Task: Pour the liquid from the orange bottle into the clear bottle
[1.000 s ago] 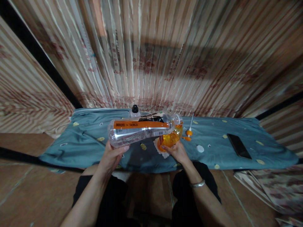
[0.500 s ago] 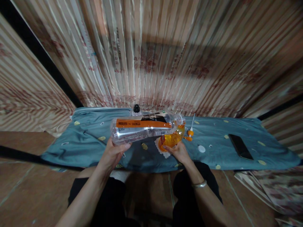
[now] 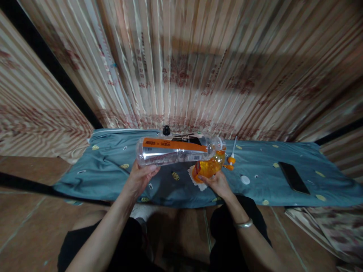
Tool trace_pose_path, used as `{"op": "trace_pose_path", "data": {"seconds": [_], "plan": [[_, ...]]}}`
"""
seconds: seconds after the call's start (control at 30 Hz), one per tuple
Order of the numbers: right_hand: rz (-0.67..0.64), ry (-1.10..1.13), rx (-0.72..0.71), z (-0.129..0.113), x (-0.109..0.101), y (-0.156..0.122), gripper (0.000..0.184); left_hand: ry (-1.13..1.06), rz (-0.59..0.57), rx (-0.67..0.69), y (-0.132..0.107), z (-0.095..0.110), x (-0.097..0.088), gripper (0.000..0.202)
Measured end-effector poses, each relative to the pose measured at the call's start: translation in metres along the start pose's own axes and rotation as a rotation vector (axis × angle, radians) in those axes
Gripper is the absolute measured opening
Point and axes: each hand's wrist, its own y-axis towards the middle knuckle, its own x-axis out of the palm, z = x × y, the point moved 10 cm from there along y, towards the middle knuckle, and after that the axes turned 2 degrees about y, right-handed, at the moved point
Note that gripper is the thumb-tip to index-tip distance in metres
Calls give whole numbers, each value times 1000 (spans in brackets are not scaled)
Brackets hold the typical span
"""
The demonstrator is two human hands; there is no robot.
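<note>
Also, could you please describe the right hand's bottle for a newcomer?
Find the blue-green cloth, then the right hand over it. The tilted bottle it grips is translucent orange, unlike the clear bottle in the left hand, whose label has an orange stripe.

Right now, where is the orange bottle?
In the head view, just right of centre: the orange bottle is in the right hand, by the neck of the clear bottle, left of the pump top.
</note>
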Motion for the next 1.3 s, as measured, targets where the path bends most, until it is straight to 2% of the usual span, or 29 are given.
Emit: {"op": "trace_pose_path", "data": {"seconds": [0.2, 0.43, 0.63, 0.83, 1.0, 1.3], "plan": [[-23, -23, -13, 0, 1, -1, 57, -33, -13, -4, -7, -3, 4, 48], [-39, -66, -42, -2, 2, -3, 53, -25, -30, 15, -11, 4, 5, 61], [-50, -66, -58, -5, 3, -3, 49, 36, -103, 80, -10, 11, 9, 55], [-31, -77, -59, -8, 0, -3, 54, 38, -115, 82, -9, 6, 4, 56], [-75, -90, -36, -8, 3, -3, 48, 58, -111, 95, -9, 3, 0, 59], [-44, -78, -77, -11, 2, -3, 48, 77, -98, 112, -10, 3, -2, 60]]}}
